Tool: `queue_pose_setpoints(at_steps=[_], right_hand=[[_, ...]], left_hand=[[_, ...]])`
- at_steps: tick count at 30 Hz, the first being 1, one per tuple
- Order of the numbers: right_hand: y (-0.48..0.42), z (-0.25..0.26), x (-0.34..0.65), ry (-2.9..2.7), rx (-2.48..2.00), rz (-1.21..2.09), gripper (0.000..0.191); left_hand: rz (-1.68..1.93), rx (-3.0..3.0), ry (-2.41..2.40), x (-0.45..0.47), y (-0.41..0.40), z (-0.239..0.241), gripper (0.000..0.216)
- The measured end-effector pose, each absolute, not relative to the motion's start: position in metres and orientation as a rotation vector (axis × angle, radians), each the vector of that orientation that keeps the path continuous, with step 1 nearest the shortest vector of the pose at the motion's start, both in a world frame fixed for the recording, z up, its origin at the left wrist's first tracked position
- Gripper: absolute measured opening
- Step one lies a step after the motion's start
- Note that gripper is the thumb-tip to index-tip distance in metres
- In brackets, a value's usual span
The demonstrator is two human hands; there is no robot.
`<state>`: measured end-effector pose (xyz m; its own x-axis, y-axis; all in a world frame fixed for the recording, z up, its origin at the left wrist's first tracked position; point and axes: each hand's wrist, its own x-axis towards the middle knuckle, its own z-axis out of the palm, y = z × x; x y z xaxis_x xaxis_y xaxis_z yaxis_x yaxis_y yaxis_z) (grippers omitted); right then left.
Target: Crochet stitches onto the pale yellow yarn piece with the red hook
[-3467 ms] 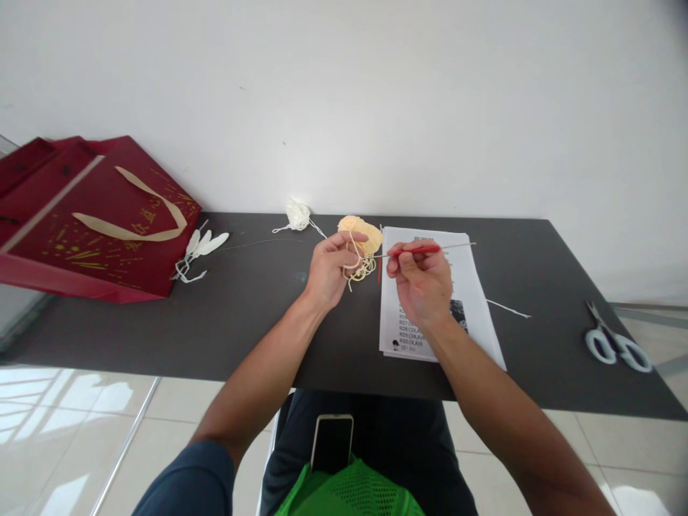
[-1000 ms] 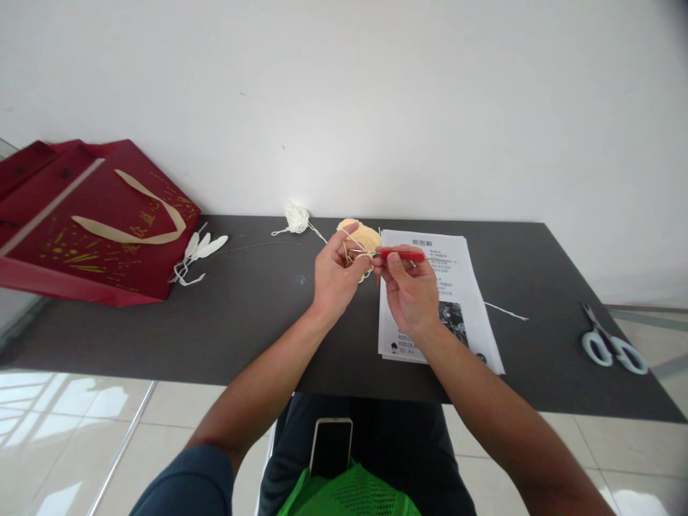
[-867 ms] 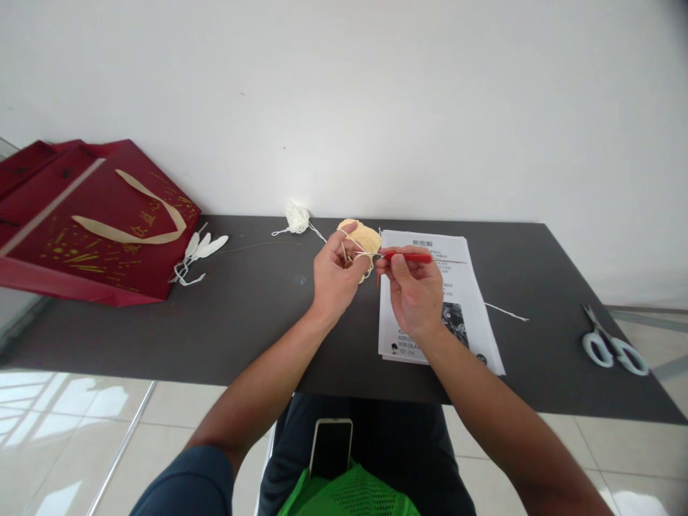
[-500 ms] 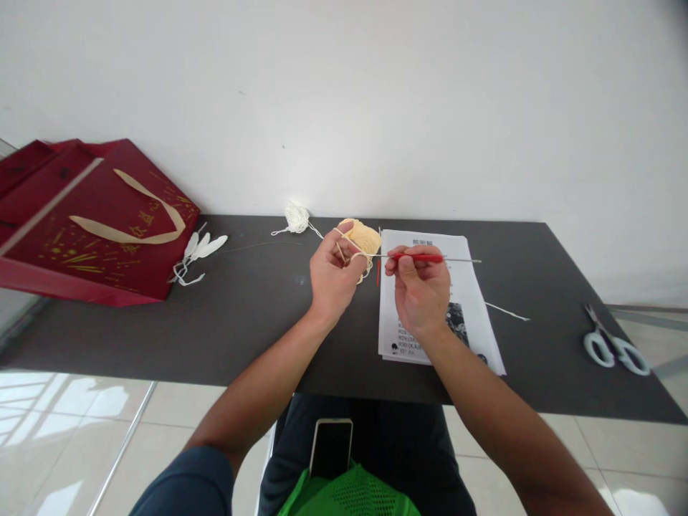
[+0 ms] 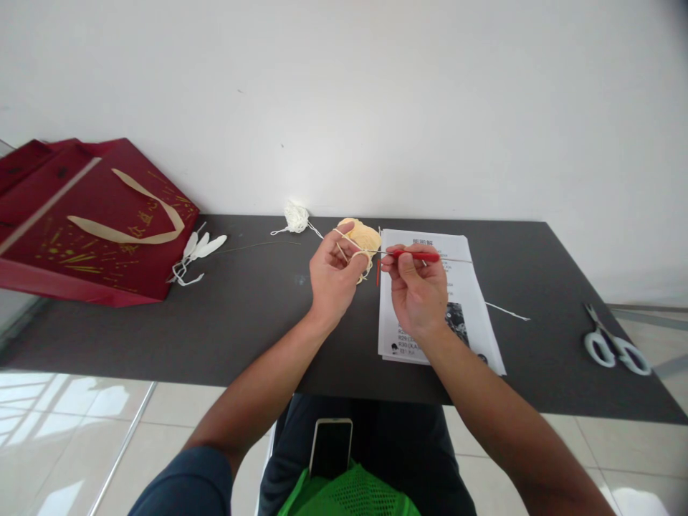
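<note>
My left hand (image 5: pixel 333 276) is closed over the dark table (image 5: pixel 247 315), with cream yarn (image 5: pixel 359 258) looped over its fingers and pinched. Just behind it lies a pale yellow ball of yarn (image 5: pixel 365 233). My right hand (image 5: pixel 416 290) is closed on a crochet hook with a red grip (image 5: pixel 413 254). The hook's metal tip points left into the yarn at my left fingers. Its thin shaft sticks out to the right over a printed sheet (image 5: pixel 435 294). Both hands nearly touch.
A red gift bag (image 5: pixel 97 222) lies at the left, with white feather-like pieces (image 5: pixel 201 247) beside it. A small white yarn clump (image 5: pixel 297 215) sits at the back edge. Scissors (image 5: pixel 613 344) lie far right. A phone (image 5: pixel 332 444) rests on my lap above green mesh (image 5: pixel 349 494).
My right hand has worked the hook back and forth along its length at the yarn; since half a second ago it slid slightly left. My left hand stays in place holding the yarn.
</note>
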<state>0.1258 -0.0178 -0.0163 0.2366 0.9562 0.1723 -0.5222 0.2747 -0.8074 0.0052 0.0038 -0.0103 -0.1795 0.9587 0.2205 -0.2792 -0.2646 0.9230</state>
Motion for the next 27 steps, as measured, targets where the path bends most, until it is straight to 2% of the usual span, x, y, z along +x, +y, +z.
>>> queue_pose_setpoints(at_steps=[27], right_hand=[[-0.031, -0.024, 0.117, -1.008, -0.799, 0.733, 0.01]], left_hand=[[1.69, 1.158, 1.103, 0.004, 0.007, -0.016, 0.04]])
